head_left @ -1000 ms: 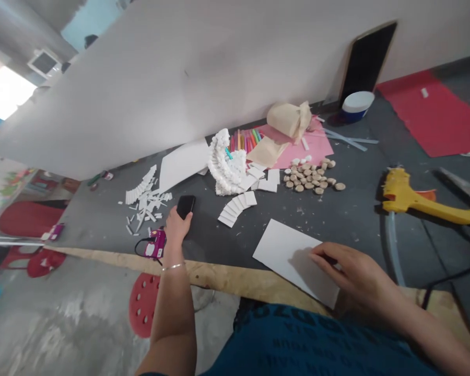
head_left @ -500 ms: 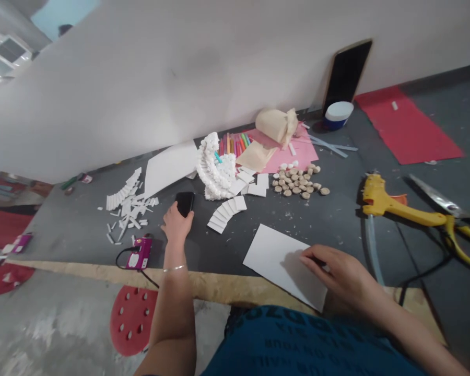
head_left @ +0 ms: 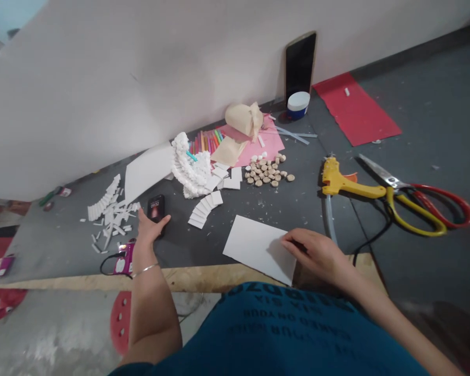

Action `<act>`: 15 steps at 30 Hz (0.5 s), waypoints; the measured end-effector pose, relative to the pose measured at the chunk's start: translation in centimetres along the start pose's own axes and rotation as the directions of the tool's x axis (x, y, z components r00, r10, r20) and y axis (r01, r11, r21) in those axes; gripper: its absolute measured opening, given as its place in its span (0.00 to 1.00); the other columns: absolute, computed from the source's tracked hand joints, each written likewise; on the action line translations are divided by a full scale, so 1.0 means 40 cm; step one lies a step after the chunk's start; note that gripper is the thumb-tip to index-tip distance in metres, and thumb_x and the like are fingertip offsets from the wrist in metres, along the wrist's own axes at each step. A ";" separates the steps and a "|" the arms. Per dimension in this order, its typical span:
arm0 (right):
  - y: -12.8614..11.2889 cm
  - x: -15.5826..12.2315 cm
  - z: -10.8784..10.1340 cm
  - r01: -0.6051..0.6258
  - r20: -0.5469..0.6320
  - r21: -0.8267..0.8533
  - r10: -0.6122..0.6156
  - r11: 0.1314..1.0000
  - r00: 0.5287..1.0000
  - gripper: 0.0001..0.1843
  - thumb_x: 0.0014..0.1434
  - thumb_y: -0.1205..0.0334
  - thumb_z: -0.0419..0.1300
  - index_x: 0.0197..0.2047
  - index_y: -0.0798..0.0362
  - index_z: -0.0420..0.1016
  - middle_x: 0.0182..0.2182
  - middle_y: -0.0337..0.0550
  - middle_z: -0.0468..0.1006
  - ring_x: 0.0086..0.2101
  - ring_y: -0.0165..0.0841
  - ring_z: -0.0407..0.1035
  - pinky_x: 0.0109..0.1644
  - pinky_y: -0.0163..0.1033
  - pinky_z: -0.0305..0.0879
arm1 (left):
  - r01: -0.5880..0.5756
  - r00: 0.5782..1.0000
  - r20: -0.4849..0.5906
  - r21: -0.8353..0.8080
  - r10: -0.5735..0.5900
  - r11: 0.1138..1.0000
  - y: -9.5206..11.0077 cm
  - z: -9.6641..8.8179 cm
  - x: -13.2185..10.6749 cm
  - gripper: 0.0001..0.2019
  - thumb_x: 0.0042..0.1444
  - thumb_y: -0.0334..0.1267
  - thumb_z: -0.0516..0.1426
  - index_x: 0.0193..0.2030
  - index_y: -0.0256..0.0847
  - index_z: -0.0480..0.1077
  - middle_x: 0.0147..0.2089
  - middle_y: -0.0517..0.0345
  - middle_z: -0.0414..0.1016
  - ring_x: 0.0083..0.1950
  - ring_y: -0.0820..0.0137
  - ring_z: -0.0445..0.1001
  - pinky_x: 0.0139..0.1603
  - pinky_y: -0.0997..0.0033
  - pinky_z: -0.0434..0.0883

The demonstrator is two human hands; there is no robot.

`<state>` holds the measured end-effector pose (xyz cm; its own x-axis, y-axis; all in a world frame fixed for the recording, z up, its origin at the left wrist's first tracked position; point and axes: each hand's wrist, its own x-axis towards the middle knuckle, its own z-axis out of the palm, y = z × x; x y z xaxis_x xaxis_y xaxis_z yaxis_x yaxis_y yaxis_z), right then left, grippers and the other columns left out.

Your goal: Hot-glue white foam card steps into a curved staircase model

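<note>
My left hand (head_left: 151,231) is beside a dark phone (head_left: 155,208) lying on the table, its thumb and fingers spread apart. The phone's screen shows faint lit writing. My right hand (head_left: 313,250) has its fingers curled together over the right part of a white rectangular board (head_left: 256,245). What those fingers hold, if anything, is hidden. Past the board's far edge lie a fan of small white tiles (head_left: 206,210) and a heap of round beige discs (head_left: 268,172). A white pebbly curved model (head_left: 190,167) stands behind the tiles.
To the right lie a yellow glue gun (head_left: 347,183) and large scissors (head_left: 399,190). White sticks (head_left: 113,214) are scattered at left near a purple box (head_left: 125,258). A second phone (head_left: 300,68) leans on the wall behind a blue-and-white tub (head_left: 298,104). Red paper (head_left: 358,109) lies at right.
My left hand has drawn back from the phone and opened, and the phone's screen has lit up. My right hand stays at the white board. The whole view has shifted right.
</note>
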<state>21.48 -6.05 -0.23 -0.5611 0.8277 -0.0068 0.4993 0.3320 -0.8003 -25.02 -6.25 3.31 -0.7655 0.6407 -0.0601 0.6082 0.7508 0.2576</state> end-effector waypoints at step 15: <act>-0.030 0.007 -0.002 0.007 0.002 -0.028 -0.007 1.000 1.000 0.12 0.67 0.59 0.52 0.39 0.54 0.76 0.35 0.47 0.80 0.35 0.35 0.73 0.39 0.37 0.64 | -0.056 0.997 0.036 -0.169 0.063 0.984 -0.009 -0.037 -0.053 0.33 0.57 0.46 0.54 0.69 0.44 0.53 0.65 0.49 0.68 0.61 0.61 0.72 0.56 0.59 0.74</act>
<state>20.76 -6.17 0.79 -0.5656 0.8247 -0.0025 0.5135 0.3498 -0.7835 -23.93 -8.12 4.75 -0.7172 0.6924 -0.0785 0.6061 0.6754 0.4202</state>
